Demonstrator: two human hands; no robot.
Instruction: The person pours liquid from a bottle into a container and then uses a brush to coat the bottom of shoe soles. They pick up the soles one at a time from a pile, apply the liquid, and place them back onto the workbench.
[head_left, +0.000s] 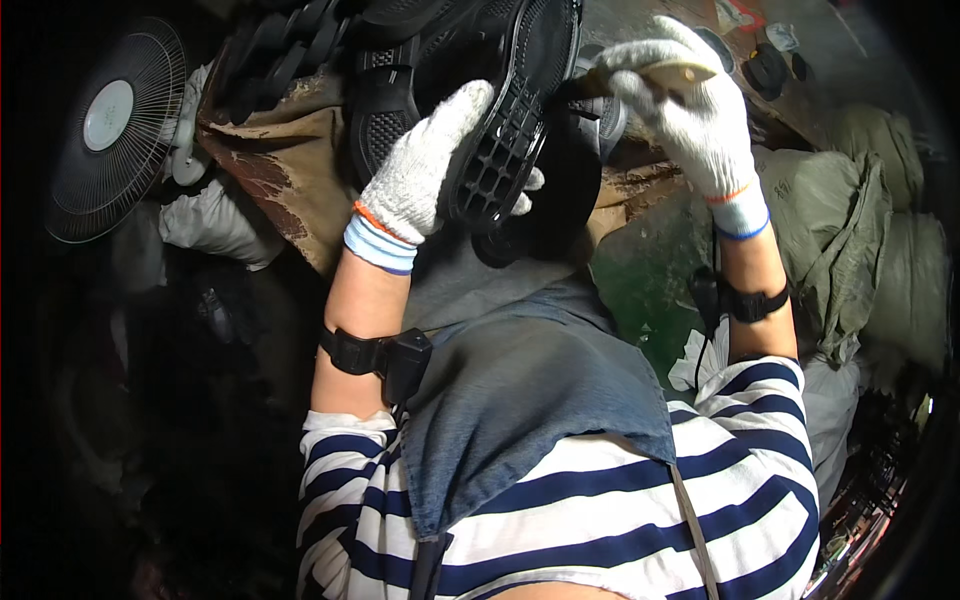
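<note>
My left hand (pixel 425 165), in a white knit glove, grips a black shoe sole (pixel 497 150) by its heel end. The sole is tilted, its grid of open cells facing up, with the thumb along the near side and fingertips showing past the far edge. My right hand (pixel 685 110), gloved alike, is closed around the pale handle of a brush (pixel 682 72). The brush's dark end points left to the sole's right edge; whether it touches cannot be made out. More black soles (pixel 385 115) lie just behind and left of the held one.
A brown, worn cloth or sheet (pixel 275 160) covers the bench, with a heap of black soles (pixel 285 55) at its far left. A fan (pixel 108 115) stands at left. Grey-green sacks (pixel 820 200) are stacked at right. A denim apron (pixel 540 390) covers my lap.
</note>
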